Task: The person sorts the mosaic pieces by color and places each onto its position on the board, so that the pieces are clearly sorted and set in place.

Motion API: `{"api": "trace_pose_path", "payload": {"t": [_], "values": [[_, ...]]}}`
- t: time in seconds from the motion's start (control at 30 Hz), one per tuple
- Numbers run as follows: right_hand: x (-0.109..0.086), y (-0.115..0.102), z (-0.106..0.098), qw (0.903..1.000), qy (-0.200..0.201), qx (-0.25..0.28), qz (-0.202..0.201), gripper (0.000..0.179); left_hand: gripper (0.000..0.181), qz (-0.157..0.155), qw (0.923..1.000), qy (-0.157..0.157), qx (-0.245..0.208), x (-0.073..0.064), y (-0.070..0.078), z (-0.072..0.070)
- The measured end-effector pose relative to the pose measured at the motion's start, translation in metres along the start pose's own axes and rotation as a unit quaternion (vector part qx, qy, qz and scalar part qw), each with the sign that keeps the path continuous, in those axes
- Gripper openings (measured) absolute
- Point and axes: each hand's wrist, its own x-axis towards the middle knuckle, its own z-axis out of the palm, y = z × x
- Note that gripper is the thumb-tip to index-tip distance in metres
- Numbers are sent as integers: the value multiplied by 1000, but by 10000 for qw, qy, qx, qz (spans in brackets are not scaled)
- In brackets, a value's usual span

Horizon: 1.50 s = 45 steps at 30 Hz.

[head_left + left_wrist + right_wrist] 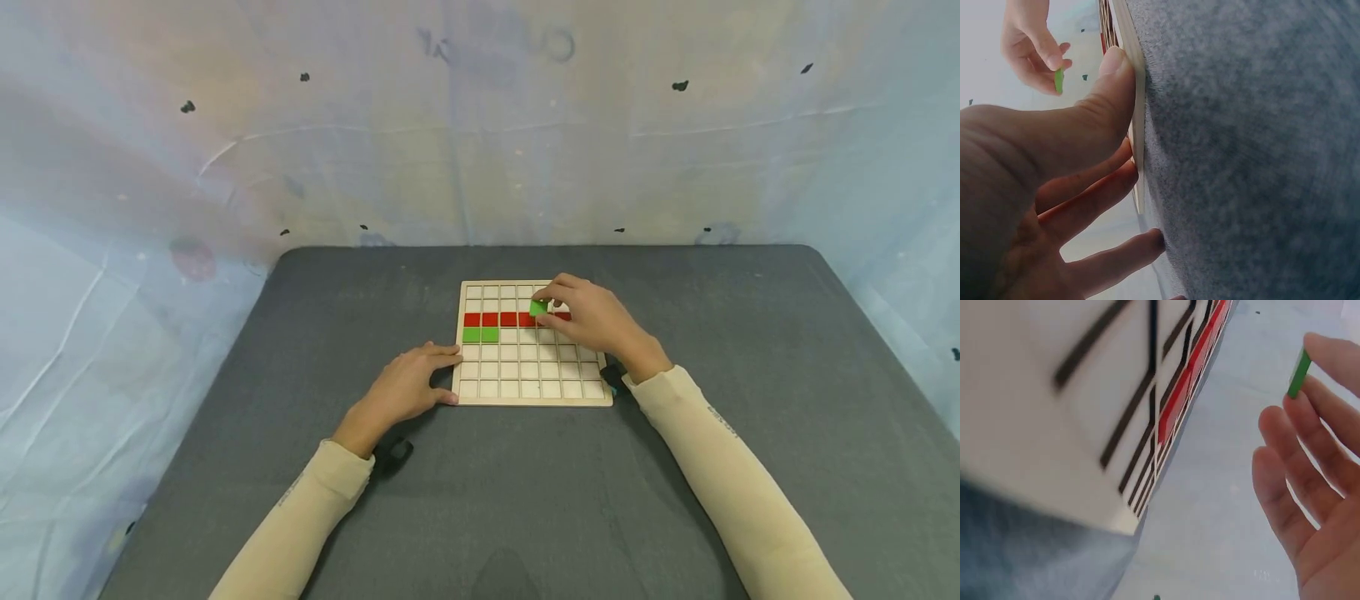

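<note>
A wooden grid board point(534, 400) lies flat on the table, divided into small square cells. My right hand point(592, 315) pinches a green square tile point(538, 308) between thumb and fingertips, held above the board. In the right wrist view the same green tile point(1299, 374) is edge-on, the other fingers spread apart. My left hand point(405, 382) rests at the board's left edge, thumb and fingers extended against it. Red tiles point(508, 319) run along one row, partly hidden behind the right hand. Two green tiles point(481, 335) sit at the left of the row nearer me.
A dark grey table point(495, 483) surrounds the board. Behind it hangs a pale patterned cloth point(480, 150) with several dark marks. Black wrist straps point(393, 457) show beneath the wrists.
</note>
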Motion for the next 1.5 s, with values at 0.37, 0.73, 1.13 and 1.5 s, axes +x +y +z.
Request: {"api": "trace_pose_path", "payload": {"t": [0.37, 0.73, 1.13, 1.5], "values": [[6, -7, 12, 9997, -163, -121, -125, 32, 72, -74, 10000, 37, -29, -2, 0, -1], [14, -15, 21, 9997, -237, 18, -114, 34, 72, -56, 10000, 26, -8, 1, 0, 0], [21, -30, 26, 9986, -524, 17, -71, 34, 72, 17, 10000, 45, 12, 2, 1, 0], [25, -40, 33, 9956, -864, -189, -295, 31, 71, -188, 9998, 33, 33, -9, -1, -1]]}}
